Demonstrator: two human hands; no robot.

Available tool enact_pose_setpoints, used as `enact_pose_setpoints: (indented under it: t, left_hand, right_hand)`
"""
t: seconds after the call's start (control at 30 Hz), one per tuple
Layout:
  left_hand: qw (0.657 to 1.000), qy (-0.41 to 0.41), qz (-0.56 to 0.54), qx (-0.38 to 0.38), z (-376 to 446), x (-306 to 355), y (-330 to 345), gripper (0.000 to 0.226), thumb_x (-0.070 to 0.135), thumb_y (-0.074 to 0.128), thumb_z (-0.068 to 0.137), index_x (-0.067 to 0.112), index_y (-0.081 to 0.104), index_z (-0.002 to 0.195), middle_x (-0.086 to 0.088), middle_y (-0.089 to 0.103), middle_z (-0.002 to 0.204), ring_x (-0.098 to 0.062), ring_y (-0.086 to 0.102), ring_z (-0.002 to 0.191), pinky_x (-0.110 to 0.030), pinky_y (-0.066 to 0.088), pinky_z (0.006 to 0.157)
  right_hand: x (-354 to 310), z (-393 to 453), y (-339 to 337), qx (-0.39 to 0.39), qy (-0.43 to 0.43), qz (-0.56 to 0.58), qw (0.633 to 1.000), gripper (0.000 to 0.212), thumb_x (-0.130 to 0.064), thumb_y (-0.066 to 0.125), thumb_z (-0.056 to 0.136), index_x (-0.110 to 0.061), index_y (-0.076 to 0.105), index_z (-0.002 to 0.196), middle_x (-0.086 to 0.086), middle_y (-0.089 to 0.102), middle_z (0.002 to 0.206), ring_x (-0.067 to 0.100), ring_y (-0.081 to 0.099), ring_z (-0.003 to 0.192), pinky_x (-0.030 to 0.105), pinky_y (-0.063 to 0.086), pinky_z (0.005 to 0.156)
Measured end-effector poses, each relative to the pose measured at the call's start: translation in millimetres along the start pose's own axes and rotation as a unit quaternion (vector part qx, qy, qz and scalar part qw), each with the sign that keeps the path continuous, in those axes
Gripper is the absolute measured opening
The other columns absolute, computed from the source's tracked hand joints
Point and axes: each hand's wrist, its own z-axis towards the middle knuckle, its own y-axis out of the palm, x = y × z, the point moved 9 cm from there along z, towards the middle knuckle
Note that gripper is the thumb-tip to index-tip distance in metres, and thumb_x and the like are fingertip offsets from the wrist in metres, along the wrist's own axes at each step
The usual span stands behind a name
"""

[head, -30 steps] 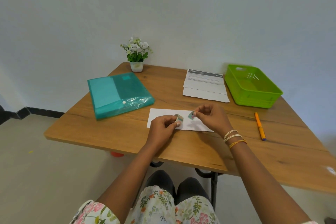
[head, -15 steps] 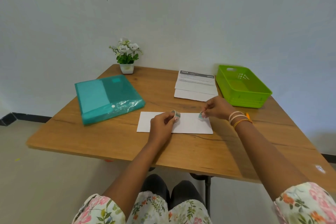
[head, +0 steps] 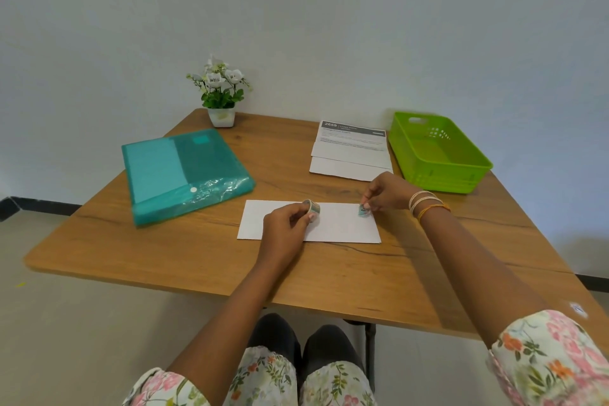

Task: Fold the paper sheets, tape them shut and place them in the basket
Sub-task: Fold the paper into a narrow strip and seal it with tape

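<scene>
Folded paper sheet [head: 339,224] on the bench [head: 197,254], taping step
My left hand [head: 286,224] grips the tape roll [head: 311,207]; my right hand [head: 385,193] pinches the tape end [head: 362,210]; next I press it across the flap

head view, looking down, close above table [head: 184,260]

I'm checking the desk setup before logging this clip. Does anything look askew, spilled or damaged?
Nothing stands out. The folded sheet lies flat while the left hand holds the tape roll and the right hand pinches the tape end. The green basket sits upright, and the stacked papers are only slightly offset.
</scene>
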Motion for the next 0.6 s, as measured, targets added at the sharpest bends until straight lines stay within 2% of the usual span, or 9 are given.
enact_pose_setpoints:
  t: [0.2, 0.33, 0.47, 0.6]
  left_hand:
    - [1.000, 0.000, -0.005, 0.001, -0.5, -0.1, -0.1, 0.030, 0.021, 0.066, 0.090, 0.013, 0.067, 0.119, 0.003, 0.069, 0.109, 0.010, 0.055, 0.086, 0.003, 0.041, 0.072]
    - [1.000, -0.003, -0.002, 0.001, -0.1, -0.9, 0.0, 0.031, 0.021, 0.066, 0.090, 0.014, 0.066, 0.120, 0.003, 0.069, 0.111, 0.011, 0.055, 0.086, 0.002, 0.042, 0.072]
    - [1.000, -0.004, -0.001, -0.002, -0.1, -1.6, 1.0, 0.030, 0.021, 0.066, 0.090, 0.014, 0.066, 0.120, 0.003, 0.069, 0.111, 0.011, 0.055, 0.086, 0.002, 0.042, 0.072]
    - [1.000, -0.004, 0.000, -0.003, 0.0, -1.0, 1.1, 0.029, 0.022, 0.066, 0.090, 0.015, 0.067, 0.118, 0.004, 0.069, 0.109, 0.011, 0.055, 0.085, 0.000, 0.043, 0.068]
  right_hand:
    - [-4.8, -0.3, -2.1, 0.032, -0.003, -0.037, 0.999, 0.015, -0.007, 0.073, 0.081, -0.007, 0.075, 0.096, 0.012, 0.072, 0.097, 0.019, 0.065, 0.085, 0.033, 0.054, 0.082]
    - [-5.0, -0.7, -2.0, 0.044, -0.005, -0.040, 0.998, 0.015, -0.009, 0.074, 0.079, -0.009, 0.076, 0.094, 0.011, 0.073, 0.096, 0.016, 0.063, 0.081, 0.025, 0.049, 0.072]
    - [-4.7, -1.7, -1.9, 0.067, -0.011, -0.056, 0.996, 0.016, -0.011, 0.078, 0.075, -0.011, 0.077, 0.091, 0.009, 0.073, 0.095, 0.020, 0.064, 0.093, 0.028, 0.050, 0.080]
    - [-3.6, -2.2, -1.0, 0.080, -0.014, -0.060, 0.995, 0.018, -0.013, 0.079, 0.075, -0.010, 0.078, 0.093, 0.009, 0.073, 0.096, 0.022, 0.065, 0.094, 0.031, 0.052, 0.083]
